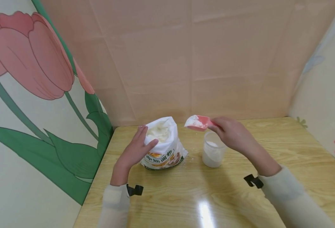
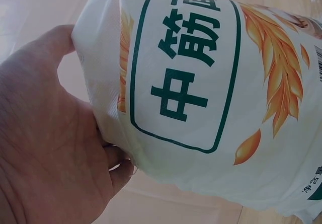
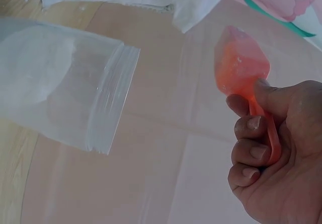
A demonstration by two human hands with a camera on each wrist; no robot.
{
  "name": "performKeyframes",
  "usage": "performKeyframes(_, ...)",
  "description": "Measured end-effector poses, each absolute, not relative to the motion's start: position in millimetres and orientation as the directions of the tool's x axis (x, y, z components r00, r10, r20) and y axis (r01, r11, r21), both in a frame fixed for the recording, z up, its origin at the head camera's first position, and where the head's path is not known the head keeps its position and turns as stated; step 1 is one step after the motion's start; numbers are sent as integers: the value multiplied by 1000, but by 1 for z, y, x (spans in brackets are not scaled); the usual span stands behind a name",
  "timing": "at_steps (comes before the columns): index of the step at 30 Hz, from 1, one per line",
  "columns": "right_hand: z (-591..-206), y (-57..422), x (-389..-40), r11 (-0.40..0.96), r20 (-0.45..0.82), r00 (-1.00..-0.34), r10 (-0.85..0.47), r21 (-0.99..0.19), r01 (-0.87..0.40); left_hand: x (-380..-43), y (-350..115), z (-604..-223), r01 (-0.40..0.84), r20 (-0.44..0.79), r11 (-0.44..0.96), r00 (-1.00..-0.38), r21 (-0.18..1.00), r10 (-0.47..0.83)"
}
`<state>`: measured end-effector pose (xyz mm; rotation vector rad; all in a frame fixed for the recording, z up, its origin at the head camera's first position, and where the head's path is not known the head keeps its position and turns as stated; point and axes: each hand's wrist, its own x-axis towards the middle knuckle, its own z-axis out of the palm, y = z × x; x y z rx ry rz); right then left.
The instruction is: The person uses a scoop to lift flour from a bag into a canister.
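Observation:
An open bag of flour (image 1: pixel 163 155) with a folded-down white rim stands upright on the table. My left hand (image 1: pixel 136 146) holds its left side, thumb on the rim; in the left wrist view other fingertips (image 2: pixel 119 176) show at the bag's edge. In my right hand (image 1: pixel 232 132) I grip the handle of a pink scoop (image 1: pixel 203 119) heaped with white flour. The scoop is above the table, between the bag and a clear plastic jar (image 1: pixel 213 152), slightly higher than the jar's mouth. White powder fills part of the jar. The right wrist view shows fingers curled round the handle.
The wooden table (image 1: pixel 167 196) carries a few specks of white powder between bag and jar. A pinkish sheet (image 1: pixel 190 63) hangs behind it. On the left stands a wall (image 1: pixel 27 158) painted with tulips; another painted wall (image 1: pixel 327 104) is at the right.

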<state>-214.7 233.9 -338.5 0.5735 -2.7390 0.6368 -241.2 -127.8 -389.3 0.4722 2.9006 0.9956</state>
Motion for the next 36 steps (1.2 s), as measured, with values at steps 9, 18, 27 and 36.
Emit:
performKeyframes(9, -344, 251, -207, 833, 341, -888, -309, -354, -426, -239, -129, -389, 261, 47, 746, -954, 613, 295)
performKeyframes(18, -352, 276, -199, 861, 317, -907, -276, -338, -380, -239, -129, -391, 267, 55, 739, -953, 618, 299)
performKeyframes(27, -360, 284, -194, 868, 314, -910, -272, -328, -373, -240, -129, -391, 267, 52, 739, -952, 618, 300)
performKeyframes(36, -370, 292, -192, 874, 292, -915, -278, -319, -367, -240, -129, -390, 272, 56, 743, -952, 611, 302)
